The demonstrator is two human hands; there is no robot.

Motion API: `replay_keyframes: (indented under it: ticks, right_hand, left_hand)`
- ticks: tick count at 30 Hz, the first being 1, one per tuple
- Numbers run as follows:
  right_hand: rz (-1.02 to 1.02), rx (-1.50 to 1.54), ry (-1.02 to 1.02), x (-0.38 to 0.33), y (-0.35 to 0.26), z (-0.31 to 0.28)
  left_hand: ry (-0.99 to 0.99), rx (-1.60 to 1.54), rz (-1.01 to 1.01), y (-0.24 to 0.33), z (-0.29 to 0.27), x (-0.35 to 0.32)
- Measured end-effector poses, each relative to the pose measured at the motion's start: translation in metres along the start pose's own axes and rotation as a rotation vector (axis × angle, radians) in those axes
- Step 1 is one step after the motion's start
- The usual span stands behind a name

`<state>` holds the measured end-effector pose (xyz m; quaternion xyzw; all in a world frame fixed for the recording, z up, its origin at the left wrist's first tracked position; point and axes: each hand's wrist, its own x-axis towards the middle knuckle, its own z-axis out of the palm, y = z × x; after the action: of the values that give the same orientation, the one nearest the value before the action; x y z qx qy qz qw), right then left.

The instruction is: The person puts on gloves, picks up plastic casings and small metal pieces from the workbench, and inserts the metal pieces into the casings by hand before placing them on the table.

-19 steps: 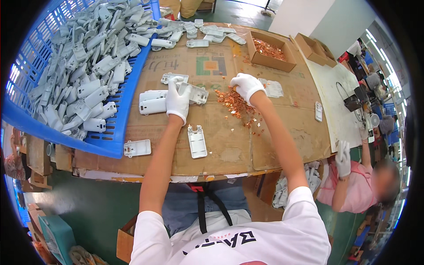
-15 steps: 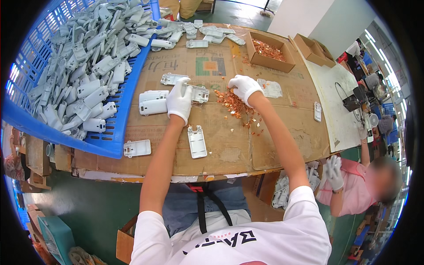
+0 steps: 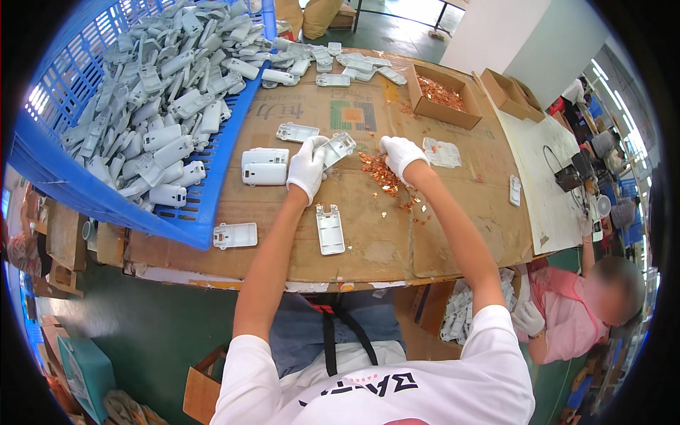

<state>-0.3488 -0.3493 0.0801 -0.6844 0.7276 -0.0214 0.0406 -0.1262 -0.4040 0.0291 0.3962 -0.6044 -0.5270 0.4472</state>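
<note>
Hollow plastic casing (image 3: 340, 149) is pinched by the cloth-gloved left hand (image 3: 307, 170); the right hand's grip (image 3: 401, 157) is unclear.

Cardboard tabletop (image 3: 386, 248): covers (image 3: 331, 230), coppery bits (image 3: 382, 174)

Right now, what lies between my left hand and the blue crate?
In the head view, a small cluster of pale grey casings lies on the cardboard between your left hand and the blue crate.
</note>
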Motion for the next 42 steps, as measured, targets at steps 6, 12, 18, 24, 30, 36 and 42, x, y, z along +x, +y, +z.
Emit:
replay_keyframes:
  ticks: [6, 12, 18, 24, 30, 36, 42]
  right_hand:
    - [0.012, -0.063, 0.053, -0.003, 0.004, 0.004]
    - [0.007, -0.001, -0.011, -0.001, 0.003, -0.001]
    - [-0.031, 0.107, 0.258, 0.004, -0.002, -0.006]
    - [-0.254, 0.619, 0.613, 0.01, -0.096, 0.015]
    - [-0.155, 0.51, 0.777, 0.022, -0.111, 0.037]
    - [-0.011, 0.75, 0.642, 0.016, -0.106, 0.025]
    - [-0.02, 0.919, 0.11, 0.03, -0.067, 0.012]
  left_hand:
    - [-0.005, -0.326, 0.042, 0.004, -0.007, 0.004]
    - [0.003, -0.348, 0.068, -0.007, -0.01, 0.009]
    - [-0.007, 0.003, -0.136, 0.007, -0.001, 0.004]
    - [0.104, 0.138, 0.112, 0.005, -0.006, 0.003]
    - [0.087, 0.193, 0.216, -0.002, 0.0, 0.002]
    - [0.101, 0.251, 0.354, -0.001, -0.001, -0.003]
    - [0.032, 0.353, 0.441, 0.0, 0.0, -0.001]
